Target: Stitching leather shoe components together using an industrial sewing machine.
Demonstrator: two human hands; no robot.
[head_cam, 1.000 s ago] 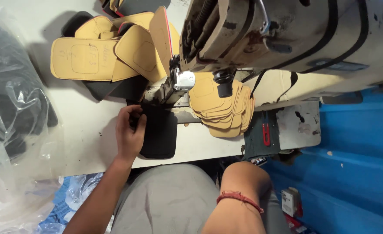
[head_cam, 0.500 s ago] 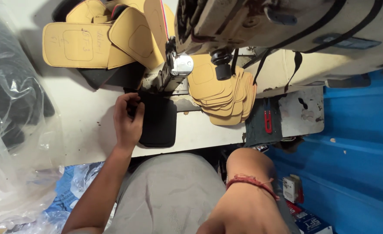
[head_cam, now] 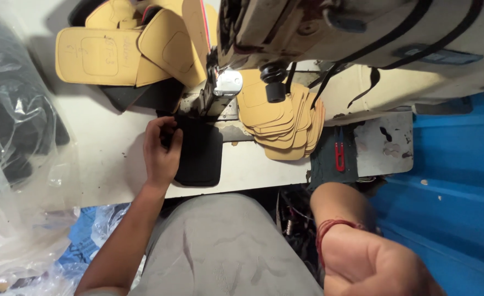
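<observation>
one black piece lies flat under the sewing machine; left hand pinches its left edge. right hand hangs low, loosely curled, holding nothing. one red snips.

Matt black leather piece, smooth tan leather pieces, crinkled glossy plastic bag, worn painted-metal machine.

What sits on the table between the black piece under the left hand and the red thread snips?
In the head view, a fanned stack of tan pieces lies between the black piece and the red snips, with bare table below the stack.
</observation>
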